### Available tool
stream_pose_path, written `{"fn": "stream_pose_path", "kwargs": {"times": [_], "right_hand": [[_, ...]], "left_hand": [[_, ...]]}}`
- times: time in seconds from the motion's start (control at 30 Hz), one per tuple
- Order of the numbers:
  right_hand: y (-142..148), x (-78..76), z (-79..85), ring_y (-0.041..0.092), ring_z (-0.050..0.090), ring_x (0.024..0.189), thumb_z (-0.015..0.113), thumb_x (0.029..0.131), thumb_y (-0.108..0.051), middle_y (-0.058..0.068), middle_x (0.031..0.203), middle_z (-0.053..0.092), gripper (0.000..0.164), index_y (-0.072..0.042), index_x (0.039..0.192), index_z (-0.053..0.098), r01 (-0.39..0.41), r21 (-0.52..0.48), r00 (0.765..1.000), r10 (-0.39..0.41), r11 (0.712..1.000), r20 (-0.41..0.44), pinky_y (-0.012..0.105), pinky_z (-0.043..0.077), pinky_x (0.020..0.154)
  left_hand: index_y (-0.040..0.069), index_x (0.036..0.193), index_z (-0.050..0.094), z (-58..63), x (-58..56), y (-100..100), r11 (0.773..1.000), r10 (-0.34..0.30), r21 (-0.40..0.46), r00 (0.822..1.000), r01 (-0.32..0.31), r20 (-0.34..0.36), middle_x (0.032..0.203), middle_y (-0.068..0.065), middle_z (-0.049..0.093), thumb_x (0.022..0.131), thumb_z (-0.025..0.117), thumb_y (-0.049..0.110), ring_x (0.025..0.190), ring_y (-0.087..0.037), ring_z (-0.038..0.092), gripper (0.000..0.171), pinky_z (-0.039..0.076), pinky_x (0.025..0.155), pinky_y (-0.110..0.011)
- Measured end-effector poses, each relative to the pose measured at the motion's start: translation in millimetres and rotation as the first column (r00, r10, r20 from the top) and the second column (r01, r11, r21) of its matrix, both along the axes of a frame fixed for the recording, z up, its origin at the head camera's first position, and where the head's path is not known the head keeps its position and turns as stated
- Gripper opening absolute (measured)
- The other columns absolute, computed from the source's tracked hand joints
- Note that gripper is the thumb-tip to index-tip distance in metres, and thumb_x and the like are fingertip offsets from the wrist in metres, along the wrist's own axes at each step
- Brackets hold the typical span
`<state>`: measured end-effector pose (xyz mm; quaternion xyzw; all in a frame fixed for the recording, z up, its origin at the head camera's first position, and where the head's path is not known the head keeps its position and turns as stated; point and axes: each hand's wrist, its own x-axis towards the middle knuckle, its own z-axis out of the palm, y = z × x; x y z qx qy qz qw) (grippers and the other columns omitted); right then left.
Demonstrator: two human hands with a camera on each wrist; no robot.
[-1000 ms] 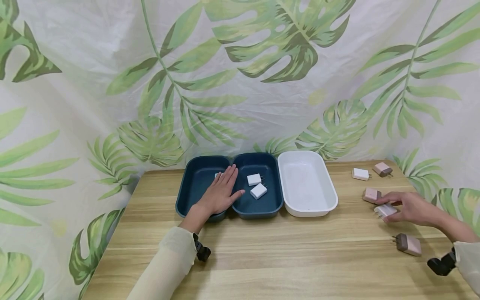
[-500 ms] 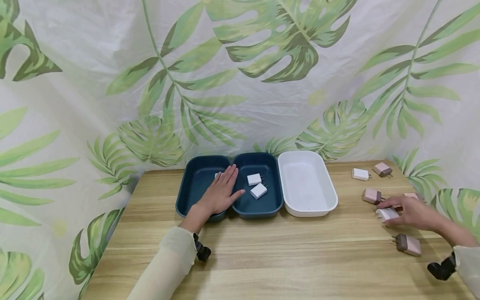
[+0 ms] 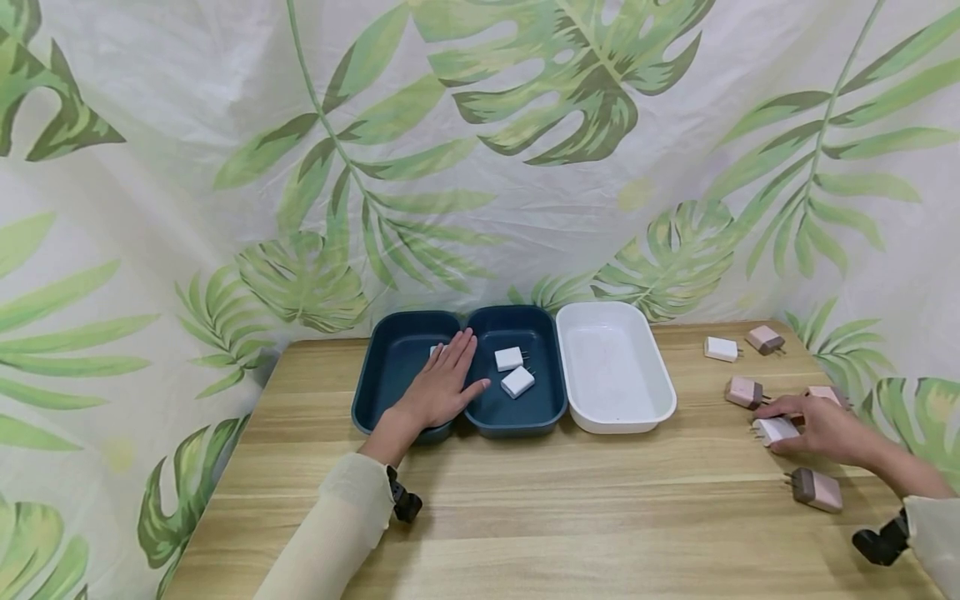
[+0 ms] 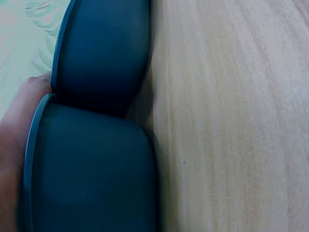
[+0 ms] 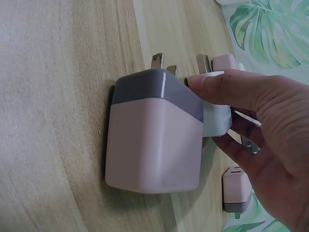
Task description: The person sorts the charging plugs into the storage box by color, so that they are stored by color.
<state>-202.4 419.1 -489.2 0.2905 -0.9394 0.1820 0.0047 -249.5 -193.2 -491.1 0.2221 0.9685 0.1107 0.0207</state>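
Observation:
My left hand (image 3: 438, 387) lies with straight fingers over the adjoining rims of two dark blue trays, the left tray (image 3: 365, 392) and the middle tray (image 3: 552, 417). Beneath its fingers, a white charger (image 3: 436, 351) in the left tray is partly hidden. Two more white plug chargers (image 3: 517, 382) lie in the middle tray. At the right of the table, my right hand (image 3: 836, 429) pinches a white charger (image 3: 777, 430) between thumb and fingers, prongs pointing left. Close in front of that hand is a pink-and-brown charger (image 5: 154, 140), seen large in the right wrist view.
A white tray (image 3: 618, 371) stands right of the blue ones. Around the right hand lie a pink-and-brown charger (image 3: 744, 392), another pink one (image 3: 825, 393) partly behind the hand, and, farther back, a white charger (image 3: 722, 348) beside a pink-and-brown one (image 3: 765, 338). Patterned cloth hangs behind the table.
My right hand has shifted slightly right and toward me, still holding the white charger; a pink charger behind it has come into view. The left hand has stayed put.

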Motion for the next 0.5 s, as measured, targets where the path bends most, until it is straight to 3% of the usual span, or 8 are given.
{"fn": "stream_pose_path", "kwargs": {"times": [0.5], "right_hand": [[-1.2, -0.5, 0.2, -0.005, 0.064, 0.093, 0.099, 0.071, -0.018, 0.008, 0.105, 0.079, 0.041, -0.01, 0.108, 0.083, -0.001, -0.022, 1.0, 0.001, 1.0, 0.0, 0.024, 0.056, 0.067]], "left_hand": [[0.006, 0.171, 0.011, -1.2, -0.4, -1.0, 1.0, -0.001, 0.013, 1.0, 0.001, -0.002, 0.179, -0.008, 0.001, 0.11, 0.04, 0.06, 0.165, -0.025, 0.0, 0.087, 0.009, 0.132, -0.053]]}}
